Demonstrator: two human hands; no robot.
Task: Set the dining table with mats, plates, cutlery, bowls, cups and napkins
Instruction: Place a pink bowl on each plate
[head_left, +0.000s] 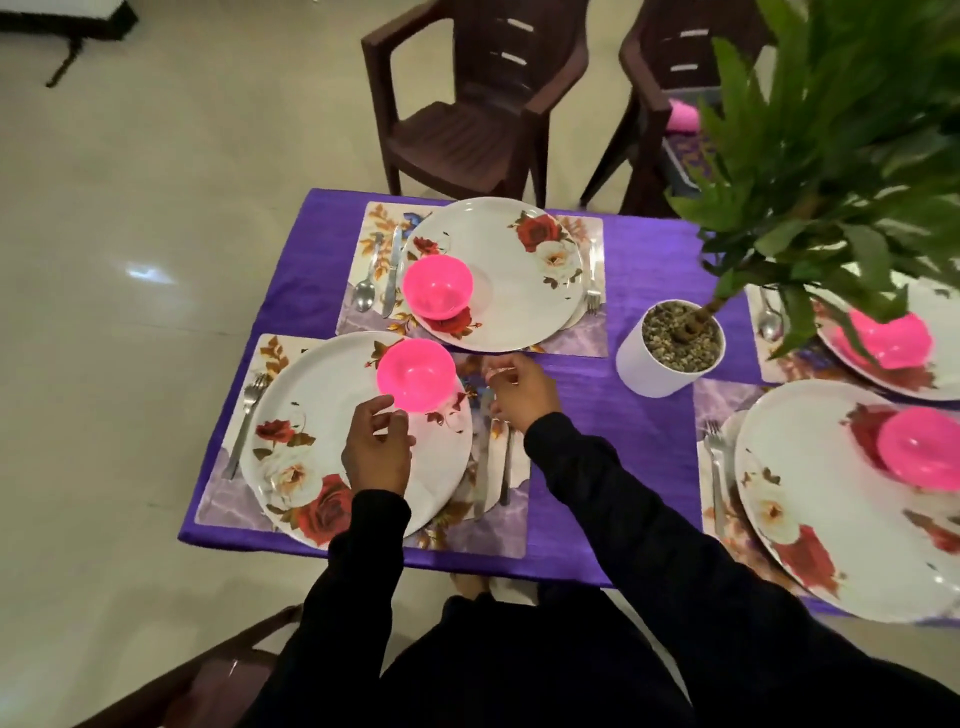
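A pink bowl (415, 381) stands at the far rim of the near-left floral plate (332, 441), which lies on a floral mat (467, 535). My left hand (376, 452) hovers over this plate, fingers loosely curled and holding nothing, with the thumb close to the bowl's near side. My right hand (519, 392) is just right of the bowl, above the mat's knife (482, 467), with its fingers curled. Whether it pinches anything is unclear. A fork (244, 426) lies left of the plate. The far-left setting has a plate (514, 291), a pink bowl (437, 286), a spoon (365, 291), a knife (392, 280) and a fork (592, 291).
A white pot (649, 364) with a leafy plant (831, 156) stands mid-table on the purple cloth (639, 260). Two further settings with pink bowls (919, 454) lie at the right. Brown chairs (467, 104) stand beyond the table, and another chair (218, 670) is at my near left.
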